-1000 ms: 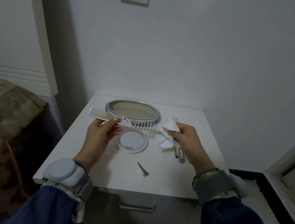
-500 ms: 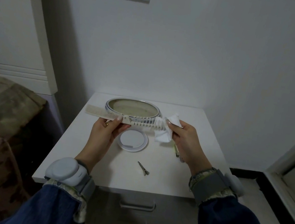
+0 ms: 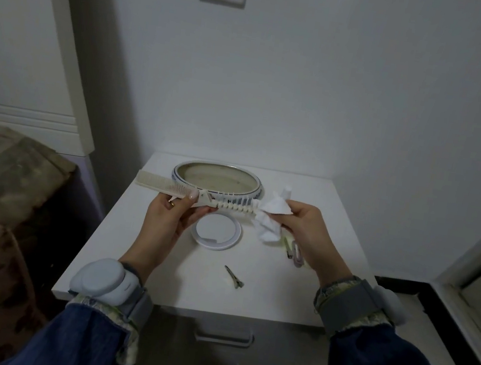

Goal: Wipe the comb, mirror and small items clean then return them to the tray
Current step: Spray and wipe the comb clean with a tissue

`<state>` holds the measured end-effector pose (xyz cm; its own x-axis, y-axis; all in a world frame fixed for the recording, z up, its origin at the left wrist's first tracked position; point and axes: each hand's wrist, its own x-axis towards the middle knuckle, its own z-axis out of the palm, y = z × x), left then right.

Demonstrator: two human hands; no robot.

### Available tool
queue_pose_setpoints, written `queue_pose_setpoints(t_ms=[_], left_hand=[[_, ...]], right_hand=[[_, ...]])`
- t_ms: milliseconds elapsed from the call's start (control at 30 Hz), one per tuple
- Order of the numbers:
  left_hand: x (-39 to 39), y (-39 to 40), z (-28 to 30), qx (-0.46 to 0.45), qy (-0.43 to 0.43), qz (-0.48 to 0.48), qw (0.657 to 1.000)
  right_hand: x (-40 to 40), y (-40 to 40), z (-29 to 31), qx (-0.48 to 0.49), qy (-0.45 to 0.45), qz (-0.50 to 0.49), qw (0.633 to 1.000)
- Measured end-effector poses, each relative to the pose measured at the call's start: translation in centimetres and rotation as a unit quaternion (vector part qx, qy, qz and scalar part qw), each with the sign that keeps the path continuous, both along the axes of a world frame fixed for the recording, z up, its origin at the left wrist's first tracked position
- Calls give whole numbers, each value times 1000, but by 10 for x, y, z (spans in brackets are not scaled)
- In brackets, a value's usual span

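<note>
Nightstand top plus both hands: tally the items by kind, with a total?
Cream plastic comb, held by left hand: 1
White wipe cloth, in right hand: 1
Round white-rimmed mirror: 1
Oval blue-rimmed ceramic tray: 1
Metal hair clip: 1
Small items behind the right hand: count unclear
Total: 5 at least

The scene is dim and greyish, with low contrast and a cool cast. Soft, diffuse light falls from above and in front, so the white tabletop (image 3: 248, 291) is the brightest area. A broad, soft shadow runs down the wall (image 3: 118, 78) up and left of the left grip (image 3: 170, 219). A faint shadow lies on the tabletop just below the clip (image 3: 234, 277), between the two grips. There is no hard glare; the mirror (image 3: 216, 231), just right of the left grip, shows only pale, even reflection. Wide-angle distortion bends the door frame (image 3: 67, 43) at far left. Fine grain and slight softness blur the cloth (image 3: 270, 223) in the right grip (image 3: 306, 235).
</note>
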<state>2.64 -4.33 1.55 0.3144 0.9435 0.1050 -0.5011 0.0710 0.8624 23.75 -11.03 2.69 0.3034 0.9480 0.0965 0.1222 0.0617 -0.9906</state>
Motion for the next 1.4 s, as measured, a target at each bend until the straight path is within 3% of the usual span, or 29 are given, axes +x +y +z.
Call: queue_pose_setpoints(t_ms=[200, 600, 833, 1233, 1400], left_hand=[[-1, 1, -2, 8, 9, -10, 1000], [0, -1, 0, 5, 6, 7, 1000], [2, -4, 3, 8, -9, 16, 1000], [0, -3, -3, 3, 31, -39, 999], [3, -1, -2, -3, 22, -44, 999]], right_hand=[[1, -1, 0, 6, -63, 9, 998], [-2, 2, -1, 40, 124, -41, 991], [-5, 3, -4, 43, -14, -65, 997], [-6, 8, -10, 52, -70, -134, 987], [-8, 11, -15, 89, -143, -171, 971]])
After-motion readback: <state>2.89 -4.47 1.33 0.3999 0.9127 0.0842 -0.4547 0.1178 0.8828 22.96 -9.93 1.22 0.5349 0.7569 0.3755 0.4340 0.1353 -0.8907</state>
